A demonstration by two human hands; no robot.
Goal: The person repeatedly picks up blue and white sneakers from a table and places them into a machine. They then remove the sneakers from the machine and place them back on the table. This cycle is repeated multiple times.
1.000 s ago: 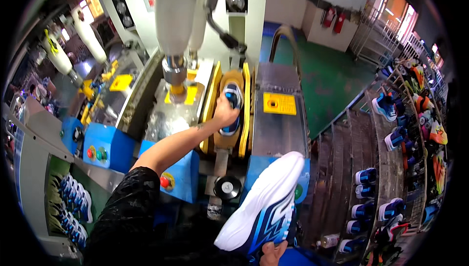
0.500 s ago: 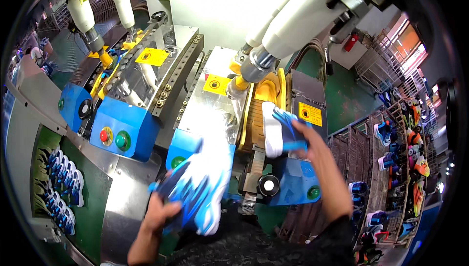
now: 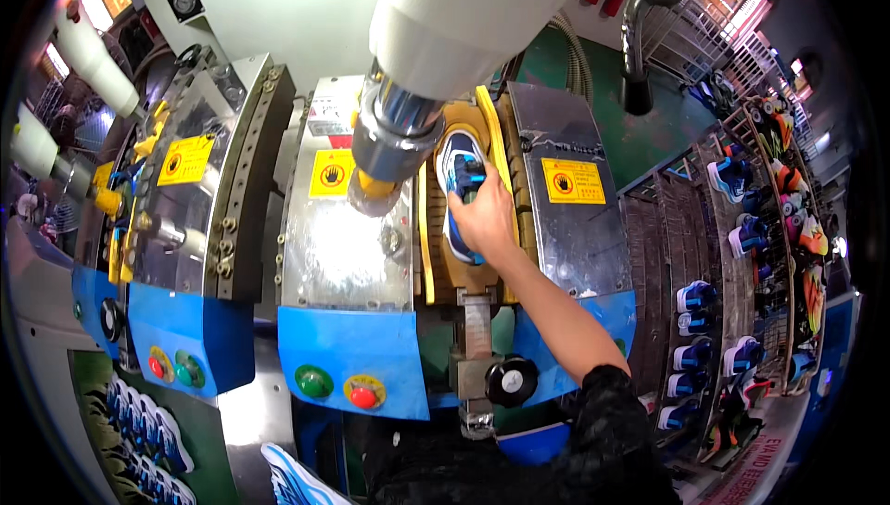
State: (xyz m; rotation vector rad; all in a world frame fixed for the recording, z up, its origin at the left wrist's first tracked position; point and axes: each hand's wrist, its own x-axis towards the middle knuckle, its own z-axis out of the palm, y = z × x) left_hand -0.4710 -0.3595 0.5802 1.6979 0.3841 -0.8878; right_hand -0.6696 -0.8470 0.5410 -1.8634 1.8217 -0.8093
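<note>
My right hand (image 3: 484,217) reaches into the press on the right and grips a blue sneaker (image 3: 461,162) with a white sole edge. The sneaker lies toe away from me, opening up, in the brown, yellow-sided cradle (image 3: 498,153). My fingers are closed around its heel and collar. At the lower edge part of a second blue-and-white sneaker (image 3: 301,482) shows. My left hand is out of the picture, so whatever holds that second sneaker is hidden.
A large white press arm with a metal head (image 3: 399,125) hangs just left of the cradle. Blue control boxes with a green button (image 3: 313,382) and a red button (image 3: 363,396) sit in front. Shoe racks (image 3: 667,236) stand right; several sneakers (image 3: 148,426) sit lower left.
My right hand has moved away from me and set its sneaker down into the cradle, still gripping it. My left hand has dropped out of view, and its sneaker has moved to the lower edge.
</note>
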